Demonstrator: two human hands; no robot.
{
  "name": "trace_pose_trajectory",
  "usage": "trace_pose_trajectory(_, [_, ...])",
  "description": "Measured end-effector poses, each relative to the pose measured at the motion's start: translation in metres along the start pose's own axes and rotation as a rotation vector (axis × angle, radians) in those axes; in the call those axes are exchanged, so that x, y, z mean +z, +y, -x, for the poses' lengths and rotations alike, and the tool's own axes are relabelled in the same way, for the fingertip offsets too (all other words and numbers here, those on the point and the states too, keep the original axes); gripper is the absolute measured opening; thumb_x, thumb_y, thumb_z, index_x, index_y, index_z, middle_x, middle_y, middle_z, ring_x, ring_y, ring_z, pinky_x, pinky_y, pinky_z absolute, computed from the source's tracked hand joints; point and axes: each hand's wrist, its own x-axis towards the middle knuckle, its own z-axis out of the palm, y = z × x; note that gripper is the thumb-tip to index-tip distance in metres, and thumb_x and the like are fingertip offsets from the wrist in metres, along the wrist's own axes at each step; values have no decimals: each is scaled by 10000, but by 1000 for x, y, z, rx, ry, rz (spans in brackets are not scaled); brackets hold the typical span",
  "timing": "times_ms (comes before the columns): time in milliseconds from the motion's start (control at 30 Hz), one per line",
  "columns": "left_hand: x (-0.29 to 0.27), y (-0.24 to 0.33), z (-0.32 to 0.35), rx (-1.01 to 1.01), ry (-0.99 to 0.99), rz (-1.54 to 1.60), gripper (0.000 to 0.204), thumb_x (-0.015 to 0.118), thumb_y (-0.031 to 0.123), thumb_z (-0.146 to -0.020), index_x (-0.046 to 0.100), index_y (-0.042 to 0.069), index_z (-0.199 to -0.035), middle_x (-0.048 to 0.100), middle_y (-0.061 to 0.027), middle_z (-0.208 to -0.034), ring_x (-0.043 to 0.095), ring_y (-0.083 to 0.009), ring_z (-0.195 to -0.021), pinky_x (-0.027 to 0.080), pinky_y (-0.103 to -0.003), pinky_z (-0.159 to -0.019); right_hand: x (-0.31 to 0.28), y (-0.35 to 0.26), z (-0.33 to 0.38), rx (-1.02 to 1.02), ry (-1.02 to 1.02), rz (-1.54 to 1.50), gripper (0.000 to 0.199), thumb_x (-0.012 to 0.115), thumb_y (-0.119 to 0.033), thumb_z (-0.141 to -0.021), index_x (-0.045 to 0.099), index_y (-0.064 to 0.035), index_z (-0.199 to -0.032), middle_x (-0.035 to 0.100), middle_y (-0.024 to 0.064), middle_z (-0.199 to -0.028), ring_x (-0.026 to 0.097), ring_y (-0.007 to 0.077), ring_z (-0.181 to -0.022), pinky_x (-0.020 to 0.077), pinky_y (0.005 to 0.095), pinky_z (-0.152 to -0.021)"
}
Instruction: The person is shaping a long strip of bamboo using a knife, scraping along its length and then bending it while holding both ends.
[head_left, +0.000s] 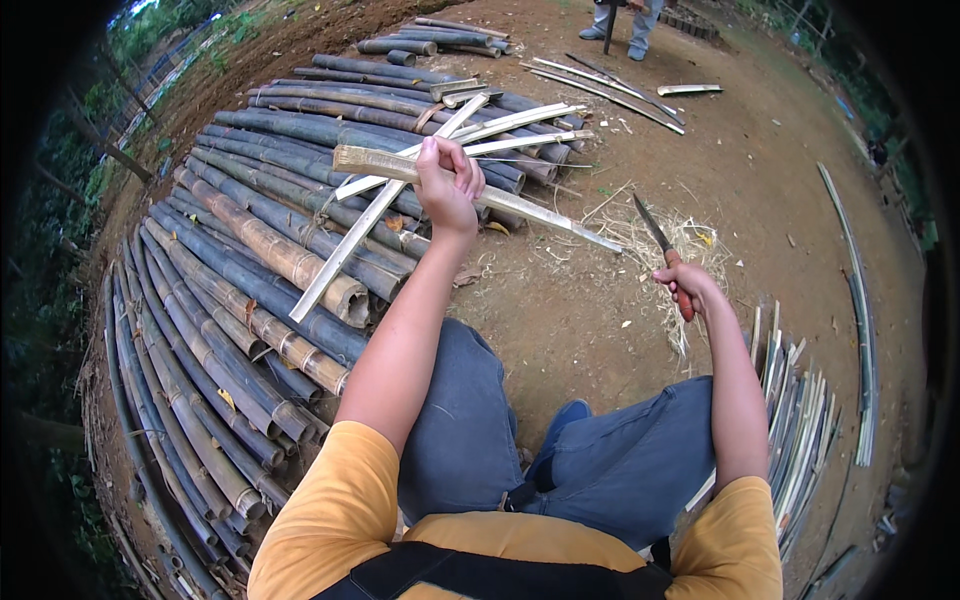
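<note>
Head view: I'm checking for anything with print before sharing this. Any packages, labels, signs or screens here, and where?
None in view: no package, label, sign or screen.
Only the split bamboo strip in the left hand, the knife in the right hand, and stacked bamboo poles on bare dirt.

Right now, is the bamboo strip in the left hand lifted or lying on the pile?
Lifted. The left hand grips the bamboo strip mid-length, held roughly level above the bamboo pole pile.
</note>
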Motion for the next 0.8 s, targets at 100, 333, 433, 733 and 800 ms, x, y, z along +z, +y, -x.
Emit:
trace_pose_trajectory(100, [3, -3, 1, -6, 4, 8, 463, 314, 408, -1036, 404, 88, -714, 263, 16, -494, 254, -98, -388, 255, -275, -406, -8, 10, -9, 12, 10, -33, 202, 764, -124, -808, 585, -44, -857, 494, -31, -621, 436, 93, -495, 381, 278, -462])
trace_pose_trajectory(333, [-3, 5, 3, 9, 16, -37, 455, 314, 395, -1037, 404, 81, -721, 266, 12, -501, 258, -100, -396, 268, -276, -409, 14, -4, 2, 25, -60, -112, 171, 698, -84, -813, 529, -72, -787, 488, -30, -599, 449, 83, -471, 393, 249, -449])
trace_pose_trajectory(433, [-2, 1, 2, 9, 13, -24, 457, 316, 401, -1034, 405, 79, -722, 270, 8, -497, 263, -103, -394, 268, -277, -408, 8, 1, -4, 22, -55, -92, 172, 691, -85, -811, 523, -77, -775, 495, -25, -599, 453, 85, -469, 395, 250, -447])
trace_pose_trajectory(733, [-10, 1, -1, 4, 36, -27, 456, 310, 406, -1035, 409, 83, -729, 266, 11, -492, 264, -108, -388, 276, -282, -417, 5, 4, -15, 35, -127, -146, 158, 693, -107, -819, 545, -89, -767, 502, -43, -597, 436, 58, -464, 369, 234, -428])
trace_pose_trajectory(800, [-11, 1, -2, 9, 30, -33, 455, 310, 407, -1035, 408, 85, -729, 264, 13, -492, 263, -108, -388, 278, -283, -419, 4, 5, -16, 49, -136, -158, 149, 678, -113, -821, 547, -87, -754, 504, -43, -598, 434, 60, -463, 379, 236, -430])
